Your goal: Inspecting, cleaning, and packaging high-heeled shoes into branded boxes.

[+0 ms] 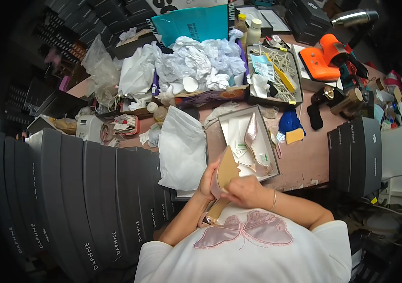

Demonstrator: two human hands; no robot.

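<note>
Apparently, the left hand is steadying a shoe, sole-up, at the front edge of the surface, its fingers clamping the shoe's side, while the right hand is working over the sole. The next move seems to call for a firm left hold. The right fingers are curling inward, hiding whatever they may be gripping; the shoe's upper is mostly facing away.

Passing room over pink tabletop between open shoebox and dark boxes, yellow pad an obstacle beyond
</note>
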